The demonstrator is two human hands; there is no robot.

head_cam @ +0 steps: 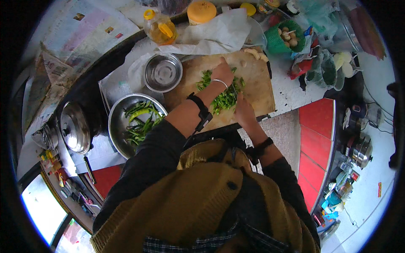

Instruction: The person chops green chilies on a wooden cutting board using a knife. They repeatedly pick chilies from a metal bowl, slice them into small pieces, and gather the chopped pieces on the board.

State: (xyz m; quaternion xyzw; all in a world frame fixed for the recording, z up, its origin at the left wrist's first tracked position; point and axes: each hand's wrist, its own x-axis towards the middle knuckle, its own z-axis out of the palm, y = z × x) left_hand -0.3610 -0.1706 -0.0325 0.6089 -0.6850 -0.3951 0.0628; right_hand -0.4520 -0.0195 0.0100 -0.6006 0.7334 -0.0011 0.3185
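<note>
Chopped green peppers lie in a loose pile on a wooden cutting board. My left hand, with a silvery bangle at its wrist, is at the far part of the pile, its fingers bent. Nearer to me, my right hand is closed at the pile's right side, by the near end of what looks like a thin knife blade; the handle is hidden. Whether the left hand touches the blade cannot be told. Whole green peppers lie in a large steel bowl to the left of the board.
An empty steel bowl stands at the board's left edge. Behind are an oil bottle, white sheeting and a green basket of round items. A lidded pan stands far left. Ginger-like pieces lie on the board's back corner.
</note>
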